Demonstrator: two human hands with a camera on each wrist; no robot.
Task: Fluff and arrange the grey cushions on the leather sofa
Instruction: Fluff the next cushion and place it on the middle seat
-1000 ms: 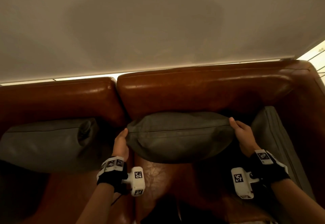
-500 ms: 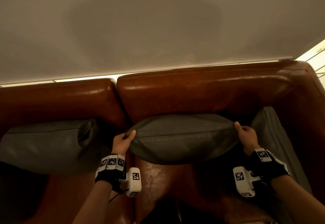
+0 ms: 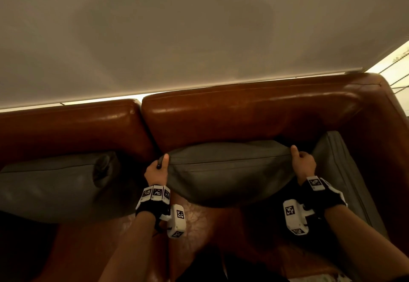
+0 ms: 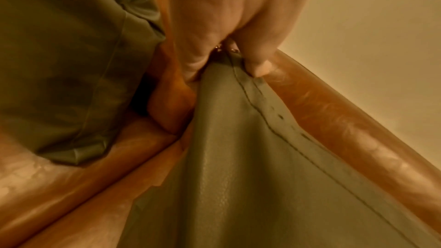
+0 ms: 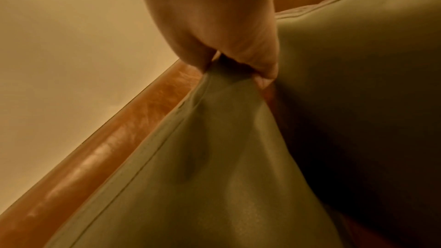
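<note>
A grey leather cushion (image 3: 228,171) leans against the backrest of the brown leather sofa (image 3: 243,115), on its right seat. My left hand (image 3: 158,170) pinches its upper left corner, and my right hand (image 3: 302,164) pinches its upper right corner. The left wrist view shows thumb and fingers (image 4: 193,59) closed on the seamed corner of the cushion (image 4: 238,157). In the right wrist view the fingers (image 5: 257,63) bunch the other corner of the cushion (image 5: 214,157) into a peak. A second grey cushion (image 3: 51,184) lies on the left seat, and a third (image 3: 340,175) leans on the right armrest.
A pale wall or blind (image 3: 199,27) rises right behind the sofa back. The bare brown seat (image 3: 194,222) shows below the held cushion, between my forearms. The left cushion (image 4: 66,63) sits close beside my left hand, with a dark gap between the two.
Both hands have gone from resting flat at the cushion's ends to pinching its top corners. The cushion is pulled wider and a little higher against the backrest.
</note>
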